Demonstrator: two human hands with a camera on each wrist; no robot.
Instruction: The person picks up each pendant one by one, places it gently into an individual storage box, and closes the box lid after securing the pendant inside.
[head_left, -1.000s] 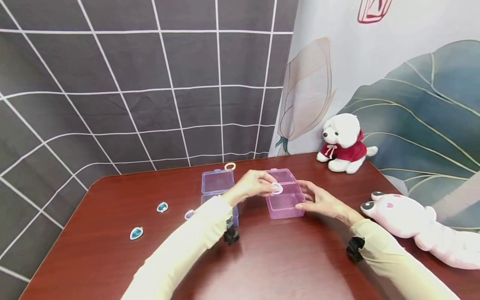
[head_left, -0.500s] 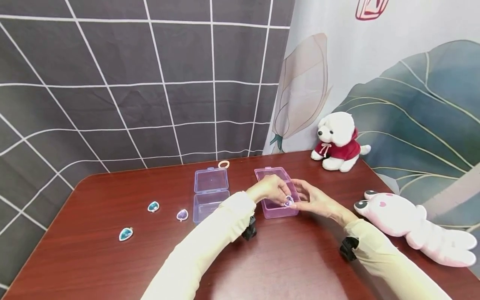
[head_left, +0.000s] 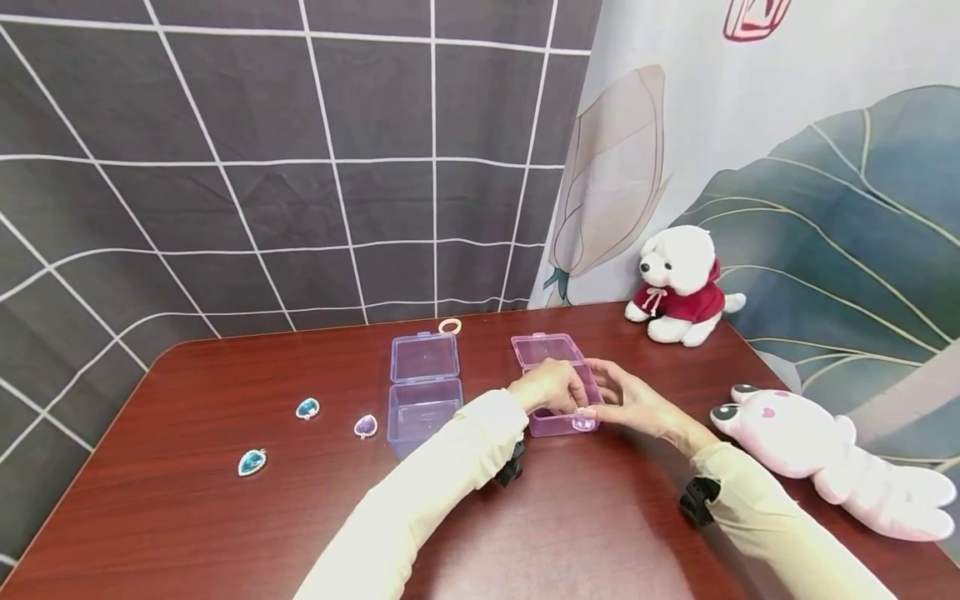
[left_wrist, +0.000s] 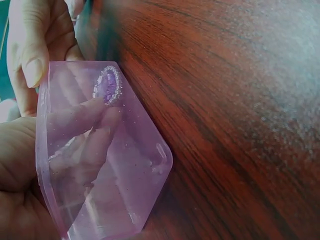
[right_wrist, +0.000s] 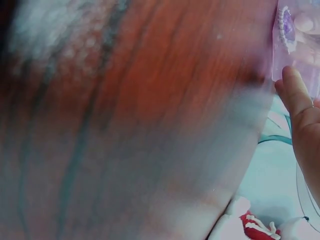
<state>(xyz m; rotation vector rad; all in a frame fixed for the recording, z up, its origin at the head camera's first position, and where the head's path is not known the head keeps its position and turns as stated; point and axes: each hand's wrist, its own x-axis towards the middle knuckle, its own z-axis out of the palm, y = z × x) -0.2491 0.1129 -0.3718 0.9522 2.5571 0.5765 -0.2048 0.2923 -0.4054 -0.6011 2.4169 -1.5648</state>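
Observation:
An open pink see-through plastic box (head_left: 547,427) stands on the table with its lid tipped back. My left hand (head_left: 549,386) reaches down inside it, fingers behind the front wall. Through that wall, the left wrist view shows the fingertips pinching a purple gem charm (left_wrist: 108,85) edged with small clear beads, near the box's right end. My right hand (head_left: 639,402) grips the box's right side, thumb at the front corner and fingers along the side. Left of the hands lie another purple gem charm (head_left: 365,427) and two teal ones, a round charm (head_left: 307,408) and a teardrop charm (head_left: 252,462).
An open blue plastic box (head_left: 426,408) stands left of the pink one, a pale ring (head_left: 450,326) behind it. A white plush dog (head_left: 678,283) in red sits at the back right. A pink plush toy (head_left: 787,433) lies beside the right forearm.
My left hand has moved right and down into the pink box with the purple gem charm, lowering it behind the front wall. The right hand keeps its grip on the box.

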